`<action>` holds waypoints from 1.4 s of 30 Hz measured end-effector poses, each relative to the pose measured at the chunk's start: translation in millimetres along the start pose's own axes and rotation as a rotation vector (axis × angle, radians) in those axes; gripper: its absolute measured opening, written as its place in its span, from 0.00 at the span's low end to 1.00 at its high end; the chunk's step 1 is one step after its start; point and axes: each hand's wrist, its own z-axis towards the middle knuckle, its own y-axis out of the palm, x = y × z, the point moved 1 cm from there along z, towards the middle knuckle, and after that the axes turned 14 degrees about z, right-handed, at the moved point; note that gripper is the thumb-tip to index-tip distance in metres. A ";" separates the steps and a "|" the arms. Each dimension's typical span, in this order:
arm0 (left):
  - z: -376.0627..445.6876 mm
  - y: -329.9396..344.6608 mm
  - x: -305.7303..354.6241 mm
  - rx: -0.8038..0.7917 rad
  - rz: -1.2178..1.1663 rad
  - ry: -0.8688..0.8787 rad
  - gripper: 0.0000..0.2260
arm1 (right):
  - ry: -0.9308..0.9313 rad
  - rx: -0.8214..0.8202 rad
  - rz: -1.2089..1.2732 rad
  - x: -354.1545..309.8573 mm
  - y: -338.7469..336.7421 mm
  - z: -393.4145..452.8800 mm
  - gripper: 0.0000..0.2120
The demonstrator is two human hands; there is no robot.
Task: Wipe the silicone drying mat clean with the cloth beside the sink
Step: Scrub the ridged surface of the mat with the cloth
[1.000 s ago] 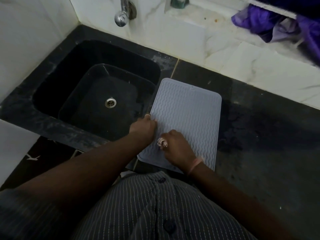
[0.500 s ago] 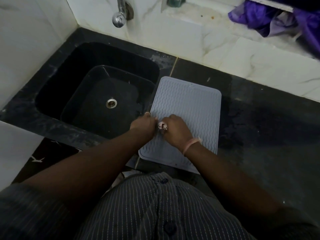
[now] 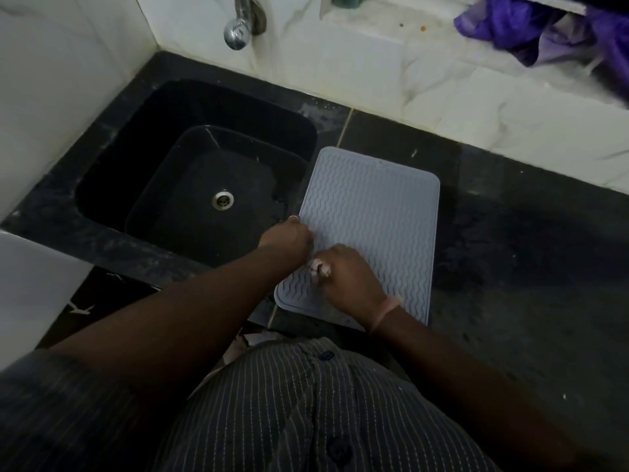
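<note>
The grey silicone drying mat (image 3: 374, 212), ribbed with wavy lines, lies flat on the black counter just right of the sink. My right hand (image 3: 350, 277) grips a small bunched pale pink cloth (image 3: 319, 267) and presses it on the near left part of the mat. Only a bit of cloth shows past the fingers. My left hand (image 3: 287, 238) sits at the mat's left edge with its fingers curled over that edge, close beside the right hand.
A black sink (image 3: 204, 185) with a steel drain (image 3: 223, 200) lies left of the mat, under a chrome tap (image 3: 236, 32). Dark counter (image 3: 527, 267) stretches to the right. Purple fabric (image 3: 531, 25) lies on the white marble ledge behind.
My right hand slid the cloth up the mat away from me, then back a little toward me. My left hand stayed at the mat's left edge.
</note>
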 end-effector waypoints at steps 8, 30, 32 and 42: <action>-12.0 5.1 -0.9 0.114 0.009 -0.020 0.13 | -0.132 -0.046 -0.186 6.0 3.5 1.2 0.11; -22.0 -1.6 11.0 -0.260 0.077 -0.020 0.56 | -0.314 -0.320 0.047 23.9 -9.6 -31.4 0.14; -25.6 -0.1 15.1 -0.258 0.092 -0.040 0.58 | -0.311 -0.285 0.072 28.7 -23.3 -23.7 0.12; -29.8 -0.2 24.6 -0.263 0.084 -0.104 0.60 | -0.169 -0.036 0.006 50.5 -42.9 38.2 0.10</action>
